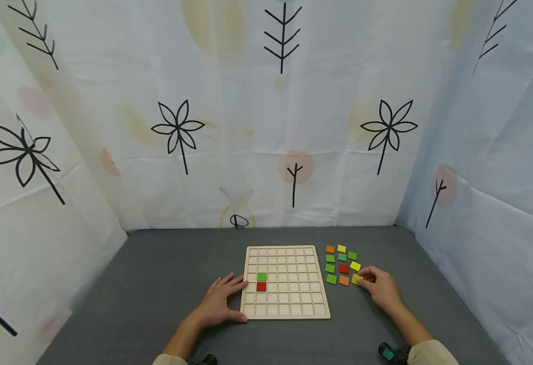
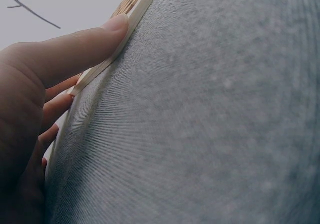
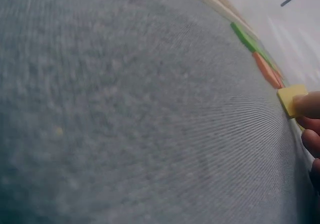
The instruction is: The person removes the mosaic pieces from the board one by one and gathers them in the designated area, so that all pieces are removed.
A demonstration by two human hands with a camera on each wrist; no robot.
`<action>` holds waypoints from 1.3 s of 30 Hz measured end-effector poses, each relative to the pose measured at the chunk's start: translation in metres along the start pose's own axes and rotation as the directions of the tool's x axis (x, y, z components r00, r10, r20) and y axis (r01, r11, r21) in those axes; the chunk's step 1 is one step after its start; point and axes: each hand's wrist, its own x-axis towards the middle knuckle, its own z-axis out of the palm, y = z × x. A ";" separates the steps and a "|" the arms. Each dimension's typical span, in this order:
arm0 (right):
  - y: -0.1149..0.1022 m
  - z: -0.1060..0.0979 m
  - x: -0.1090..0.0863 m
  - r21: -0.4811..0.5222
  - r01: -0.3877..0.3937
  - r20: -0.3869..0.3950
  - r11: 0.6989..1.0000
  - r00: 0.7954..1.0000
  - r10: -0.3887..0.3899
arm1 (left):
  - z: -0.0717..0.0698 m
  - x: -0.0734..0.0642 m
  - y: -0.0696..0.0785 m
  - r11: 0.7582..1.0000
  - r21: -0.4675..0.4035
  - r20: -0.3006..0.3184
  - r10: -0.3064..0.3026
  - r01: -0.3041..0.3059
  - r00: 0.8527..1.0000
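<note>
A pale wooden grid board [image 1: 294, 297] lies on the table, with a green tile [image 1: 261, 277] directly above a red tile [image 1: 261, 287] in its cells. At the board's left edge, my left hand [image 1: 217, 304] rests with fingers and thumb spread; the thumb [image 2: 117, 27] touches the rim in the left wrist view. My right hand [image 1: 382, 291] pinches a yellow square tile [image 3: 289, 102] between thumb and fingers. That tile is tilted up in the right wrist view, at the right side of the loose tiles.
Loose square tiles in green, orange, yellow and red, such as an orange tile [image 1: 344, 280] and a red tile [image 1: 344, 269], lie right of the board. The dark grey table [image 1: 170, 268] is bounded by patterned white curtains [image 1: 248, 101] at the back and sides.
</note>
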 end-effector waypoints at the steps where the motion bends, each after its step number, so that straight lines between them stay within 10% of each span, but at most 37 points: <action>1: 0.000 0.000 0.000 0.000 -0.001 0.007 1.000 1.000 0.001 | 0.000 0.000 0.000 1.000 0.000 0.001 0.000 0.000 1.000; 39: -0.007 0.004 -0.001 -0.071 0.005 -0.013 0.997 1.000 -0.006 | -0.002 0.002 -0.003 1.000 0.010 -0.001 0.009 -0.009 1.000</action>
